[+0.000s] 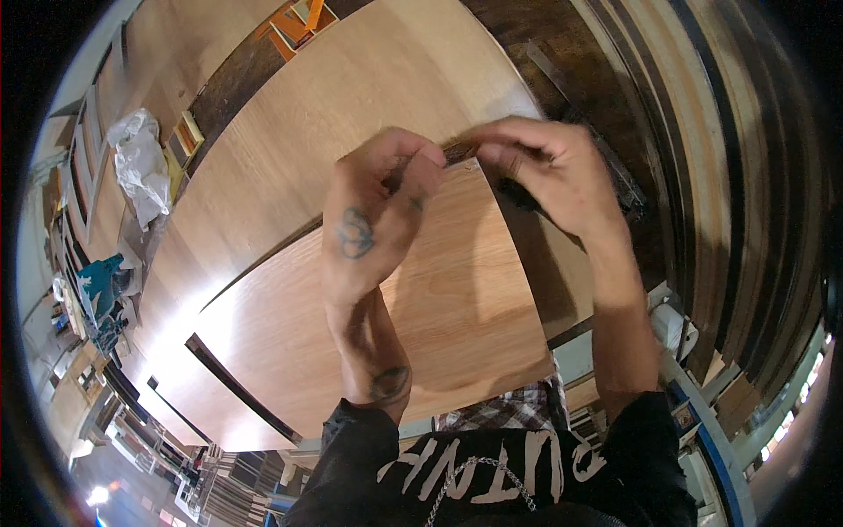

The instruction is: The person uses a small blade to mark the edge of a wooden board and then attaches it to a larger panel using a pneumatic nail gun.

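Plywood sheet point(290, 140) is lying under a smaller panel point(474, 290). Left hand point(376, 204) and right hand point(559, 171) are curling near the panel's corner; can't tell grips, blurred.

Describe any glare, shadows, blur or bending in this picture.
In the head view, white glare washes out the left part of the flat light-brown wooden panel; there too, a soft shadow lies on it beside the bare left hand; in the head view, the bare right hand looks slightly blurred, and long brown-and-black strips at right bow outward.
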`<state>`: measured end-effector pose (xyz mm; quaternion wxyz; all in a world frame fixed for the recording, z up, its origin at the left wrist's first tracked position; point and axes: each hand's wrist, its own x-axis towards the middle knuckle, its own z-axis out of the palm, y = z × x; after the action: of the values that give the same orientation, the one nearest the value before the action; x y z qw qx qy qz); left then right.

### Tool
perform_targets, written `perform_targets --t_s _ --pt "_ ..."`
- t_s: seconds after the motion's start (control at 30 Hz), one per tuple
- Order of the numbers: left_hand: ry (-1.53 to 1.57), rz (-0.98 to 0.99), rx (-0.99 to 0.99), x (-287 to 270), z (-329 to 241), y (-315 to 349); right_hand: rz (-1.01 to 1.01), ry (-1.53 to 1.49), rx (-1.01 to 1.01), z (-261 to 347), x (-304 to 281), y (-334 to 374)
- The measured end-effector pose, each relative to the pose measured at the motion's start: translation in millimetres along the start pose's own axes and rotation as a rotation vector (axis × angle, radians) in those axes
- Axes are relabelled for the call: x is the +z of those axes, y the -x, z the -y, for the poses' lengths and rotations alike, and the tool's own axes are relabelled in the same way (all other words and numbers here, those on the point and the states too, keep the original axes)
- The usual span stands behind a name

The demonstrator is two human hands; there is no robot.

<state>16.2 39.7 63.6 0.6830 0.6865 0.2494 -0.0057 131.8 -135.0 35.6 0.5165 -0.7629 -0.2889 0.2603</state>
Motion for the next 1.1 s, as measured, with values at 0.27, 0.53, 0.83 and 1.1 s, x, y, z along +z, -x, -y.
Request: perform_targets --t_s 0.27,0.53,0.83,1.1 --pt "0.040 -0.059 0.030 -0.8 -5.8 2.3 0.185 -0.422 0.068 -14.4 14.0 6.2" --pt "0.101 -0.020 0.070 1.7 -1.3 2.2 0.557 -0.523 0.018 -28.0 -5.0 -17.3" --pt "0.060 -0.053 0.043 4.3 -4.5 3.4 0.824 -0.755 0.241 -23.4 -10.5 -49.4" --pt "0.040 -0.049 0.066 2.8 -2.8 0.5 0.831 -0.593 0.308 -13.3 -22.1 -57.3"
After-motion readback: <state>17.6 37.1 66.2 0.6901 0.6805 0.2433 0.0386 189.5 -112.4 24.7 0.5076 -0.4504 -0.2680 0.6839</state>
